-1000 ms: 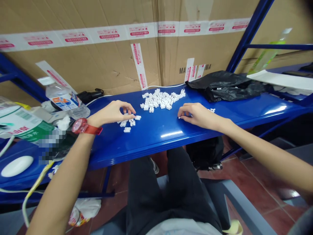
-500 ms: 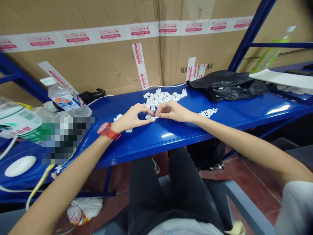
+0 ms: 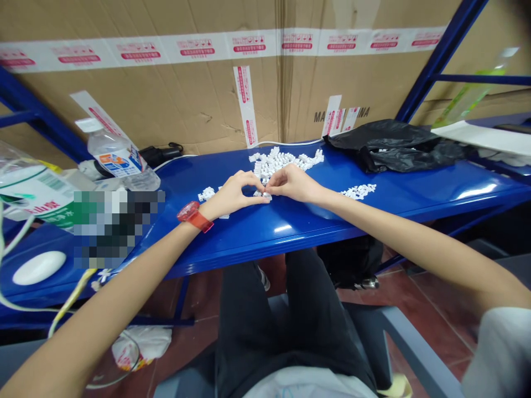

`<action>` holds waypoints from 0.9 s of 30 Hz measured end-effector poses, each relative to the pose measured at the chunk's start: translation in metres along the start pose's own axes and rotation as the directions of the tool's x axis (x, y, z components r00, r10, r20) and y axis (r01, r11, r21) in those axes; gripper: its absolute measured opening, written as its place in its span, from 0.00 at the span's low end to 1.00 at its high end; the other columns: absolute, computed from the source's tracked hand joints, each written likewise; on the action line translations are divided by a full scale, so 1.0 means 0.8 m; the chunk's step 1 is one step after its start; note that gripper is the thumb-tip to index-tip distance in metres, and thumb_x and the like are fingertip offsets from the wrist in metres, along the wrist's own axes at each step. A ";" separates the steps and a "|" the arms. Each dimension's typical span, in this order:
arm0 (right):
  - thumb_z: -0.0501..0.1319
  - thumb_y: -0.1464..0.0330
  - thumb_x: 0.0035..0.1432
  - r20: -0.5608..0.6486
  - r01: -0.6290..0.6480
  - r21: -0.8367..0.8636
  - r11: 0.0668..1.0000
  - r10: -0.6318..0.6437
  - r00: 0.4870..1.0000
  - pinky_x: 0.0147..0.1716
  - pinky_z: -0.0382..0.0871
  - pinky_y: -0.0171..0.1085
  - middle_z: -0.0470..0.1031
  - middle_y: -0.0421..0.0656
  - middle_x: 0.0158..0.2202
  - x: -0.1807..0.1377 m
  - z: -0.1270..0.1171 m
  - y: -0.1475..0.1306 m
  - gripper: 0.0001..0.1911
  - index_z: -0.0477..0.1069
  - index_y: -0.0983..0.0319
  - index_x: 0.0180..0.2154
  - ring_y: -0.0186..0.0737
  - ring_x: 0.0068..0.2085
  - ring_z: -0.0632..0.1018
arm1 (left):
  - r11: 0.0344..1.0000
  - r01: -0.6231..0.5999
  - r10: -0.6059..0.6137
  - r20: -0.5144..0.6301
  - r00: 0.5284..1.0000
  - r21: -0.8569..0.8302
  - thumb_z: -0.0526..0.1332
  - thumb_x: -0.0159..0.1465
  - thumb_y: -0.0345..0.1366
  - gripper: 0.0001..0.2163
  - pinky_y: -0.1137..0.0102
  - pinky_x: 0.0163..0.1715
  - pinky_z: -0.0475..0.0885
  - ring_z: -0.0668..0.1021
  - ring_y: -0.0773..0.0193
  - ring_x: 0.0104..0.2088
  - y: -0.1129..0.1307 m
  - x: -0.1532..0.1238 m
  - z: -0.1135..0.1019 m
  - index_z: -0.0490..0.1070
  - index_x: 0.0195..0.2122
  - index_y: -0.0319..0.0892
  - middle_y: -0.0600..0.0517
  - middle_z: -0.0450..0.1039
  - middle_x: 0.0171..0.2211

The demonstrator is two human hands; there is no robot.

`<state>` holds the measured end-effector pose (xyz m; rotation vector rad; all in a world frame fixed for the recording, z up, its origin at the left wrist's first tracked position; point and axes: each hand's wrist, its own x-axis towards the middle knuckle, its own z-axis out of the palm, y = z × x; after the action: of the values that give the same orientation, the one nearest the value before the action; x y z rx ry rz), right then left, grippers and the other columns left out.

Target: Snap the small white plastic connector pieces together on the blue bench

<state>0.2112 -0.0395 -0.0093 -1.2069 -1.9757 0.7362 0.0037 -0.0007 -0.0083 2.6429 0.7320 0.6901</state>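
Note:
My left hand, with a red watch on its wrist, curls its thumb and fingers round a small white plastic piece. Against the same piece, the fingertips of my right hand are pinched together; what lies between them is too small to make out. Just beyond both hands spreads a heap of small white plastic pieces. A smaller group of white pieces lies to the right, by my right forearm. Another little group is partly covered by my left hand.
The blue tabletop runs across in front of me. A black plastic bag lies at the right rear. Bottles, such as a clear plastic bottle, and a white oval object are at left. A large cardboard sheet stands behind.
The view has shifted a little, so the table appears slightly farther right. Both hands stay together at the small white piece, with slight finger movement.

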 end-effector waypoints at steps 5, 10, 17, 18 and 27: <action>0.67 0.71 0.51 -0.016 -0.021 -0.108 0.994 0.020 1.000 0.27 0.63 0.35 0.75 0.41 0.23 0.007 0.000 -0.008 0.04 0.75 0.65 0.26 0.35 0.27 0.73 | 0.999 0.021 -0.022 -0.002 1.000 -0.049 0.69 0.58 0.52 0.16 0.60 0.54 0.63 0.74 0.57 0.46 -0.008 0.002 0.002 0.80 0.36 0.45 0.49 0.75 0.43; 0.69 0.70 0.51 0.085 -0.045 -0.194 0.980 0.062 0.994 0.27 0.62 0.34 0.73 0.39 0.23 0.019 -0.004 -0.019 0.08 0.71 0.64 0.26 0.33 0.26 0.72 | 0.998 0.042 -0.042 0.000 0.999 -0.056 0.71 0.56 0.49 0.13 0.59 0.54 0.63 0.74 0.56 0.48 -0.010 0.002 0.003 0.80 0.35 0.45 0.49 0.75 0.45; 0.68 0.67 0.54 0.064 0.098 -0.456 0.885 -0.078 0.995 0.34 0.67 0.39 0.78 0.43 0.31 -0.023 -0.095 -0.021 0.05 0.77 0.62 0.34 0.39 0.32 0.76 | 1.000 -0.015 0.015 0.001 1.000 0.011 0.68 0.60 0.50 0.14 0.59 0.55 0.62 0.73 0.57 0.47 0.010 -0.004 0.001 0.76 0.36 0.43 0.50 0.75 0.42; 0.68 0.69 0.53 0.108 0.080 -0.522 0.849 -0.027 0.994 0.33 0.67 0.39 0.79 0.42 0.30 -0.034 -0.116 -0.019 0.03 0.77 0.61 0.31 0.39 0.32 0.76 | 1.000 -0.019 0.019 0.006 1.000 0.024 0.67 0.60 0.50 0.15 0.59 0.55 0.62 0.73 0.56 0.47 0.012 -0.005 0.001 0.76 0.37 0.43 0.50 0.75 0.42; 0.61 0.70 0.57 0.247 -0.003 -0.649 0.761 0.214 0.945 0.36 0.70 0.38 0.82 0.42 0.35 -0.097 -0.151 0.007 0.08 0.79 0.61 0.37 0.41 0.35 0.80 | 0.997 -0.059 0.059 0.005 0.998 0.053 0.63 0.64 0.47 0.11 0.60 0.53 0.64 0.73 0.57 0.47 0.023 -0.007 0.003 0.75 0.36 0.44 0.50 0.75 0.42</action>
<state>0.3351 -0.0945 0.0380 -1.6977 -2.5565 0.2960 0.0079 -0.0195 -0.0046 2.7228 0.6827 0.6910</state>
